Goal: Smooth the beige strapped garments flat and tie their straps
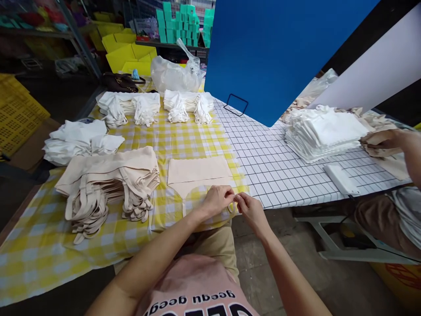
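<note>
The left hand (217, 199) and right hand (251, 211) come close together, both pinching a strap (234, 207) of the beige camisole top (199, 170), which lies flat on the table (187, 142). An uneven tug would likely skew it or twist the strap. Alongside, the beige stack's (112, 166) loose straps could tangle if brushed by an arm.

Dim workroom, brownish-grey floor (272, 248). Yellow-checked tablecloth (36, 245) beside white gridded tablecloth (259, 171); big blue panel (263, 57) over the latter. Behind: cluttered rack (78, 39), yellow bins (131, 57), turquoise boxes (184, 24) (stacked unevenly). Pale stool (315, 235), right.
</note>
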The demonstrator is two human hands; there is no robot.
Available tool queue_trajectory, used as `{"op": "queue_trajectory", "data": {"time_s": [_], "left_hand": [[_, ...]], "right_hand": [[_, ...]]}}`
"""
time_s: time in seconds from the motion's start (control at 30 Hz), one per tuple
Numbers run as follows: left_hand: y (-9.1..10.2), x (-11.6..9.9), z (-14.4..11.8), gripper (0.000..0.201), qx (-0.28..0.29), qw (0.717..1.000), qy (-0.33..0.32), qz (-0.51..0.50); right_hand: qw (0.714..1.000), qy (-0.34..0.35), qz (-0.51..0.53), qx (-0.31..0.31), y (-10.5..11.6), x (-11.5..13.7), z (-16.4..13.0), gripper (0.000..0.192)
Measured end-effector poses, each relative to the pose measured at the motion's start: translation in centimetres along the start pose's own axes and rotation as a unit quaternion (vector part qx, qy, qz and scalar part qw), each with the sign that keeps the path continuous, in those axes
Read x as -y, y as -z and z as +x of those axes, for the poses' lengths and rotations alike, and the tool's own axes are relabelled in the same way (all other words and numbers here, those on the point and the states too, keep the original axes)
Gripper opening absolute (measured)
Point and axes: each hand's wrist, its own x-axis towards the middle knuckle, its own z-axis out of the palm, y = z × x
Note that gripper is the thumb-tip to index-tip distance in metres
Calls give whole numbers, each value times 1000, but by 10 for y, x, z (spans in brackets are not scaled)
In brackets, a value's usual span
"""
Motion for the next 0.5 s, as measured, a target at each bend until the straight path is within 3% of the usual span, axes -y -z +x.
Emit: {"op": "queue_trajectory", "data": {"time_s": [0.13, 0.33, 0.43, 0.5], "left_hand": [[1, 5, 3, 15, -11, 997, 59, -48], [5, 14, 5, 15, 29, 967, 177, -179], [7, 14, 6, 14, 7, 964, 205, -170], [8, 14, 7, 12, -7, 962, 219, -164]], "right_hand": [[1000, 7, -16, 17, -4, -4, 4, 31], [999, 28, -13, 13, -9, -17, 9, 31], [996, 59, 69, 6, -14, -20, 11, 24], [987, 78, 134, 31, -21, -19, 13, 34]]}}
